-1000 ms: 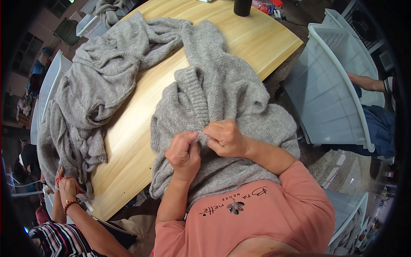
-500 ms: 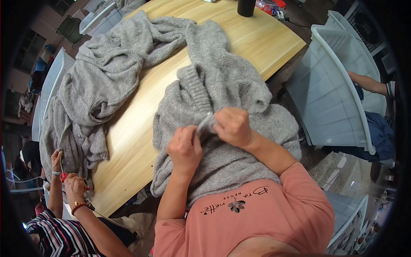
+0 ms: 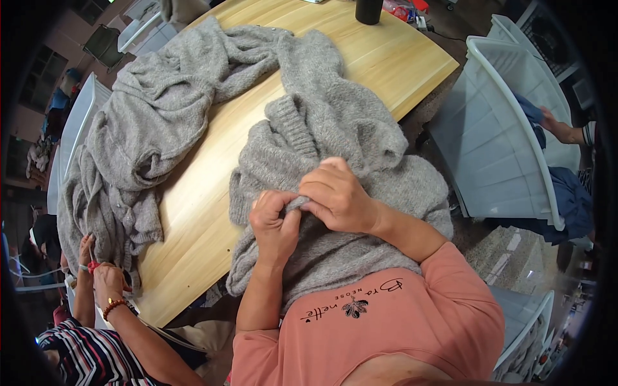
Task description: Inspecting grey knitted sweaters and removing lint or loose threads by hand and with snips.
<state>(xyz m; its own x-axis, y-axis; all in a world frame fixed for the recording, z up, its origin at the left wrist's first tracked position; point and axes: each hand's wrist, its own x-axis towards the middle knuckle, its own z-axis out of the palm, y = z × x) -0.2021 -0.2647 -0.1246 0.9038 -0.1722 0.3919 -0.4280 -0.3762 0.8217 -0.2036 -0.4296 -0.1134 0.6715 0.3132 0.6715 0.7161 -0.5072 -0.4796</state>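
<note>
A grey knitted sweater (image 3: 360, 122) lies bunched over the table's near edge and against my body. Its ribbed band (image 3: 291, 128) shows just beyond my hands. My left hand (image 3: 273, 222) is closed, pinching a small edge of the knit between thumb and fingers. Close beside it, my right hand (image 3: 338, 196) grips the same edge, its fingertips almost touching the left thumb. A short bit of grey fabric shows between the two hands. Whether a small tool or thread is in my right fingers is hidden.
Another grey knit pile (image 3: 161, 103) covers the left side of the wooden table (image 3: 238, 141). A co-worker's hands (image 3: 108, 283) hold its near end with a red-handled item. A dark cup (image 3: 369, 11) stands at the far edge. Pale plastic bins (image 3: 496, 128) flank the table; a person's hand reaches into the right one.
My right hand has moved slightly left and closer to my left hand. The stretch of fabric pulled between them has shortened. The person at the right bin has lifted dark blue cloth.
</note>
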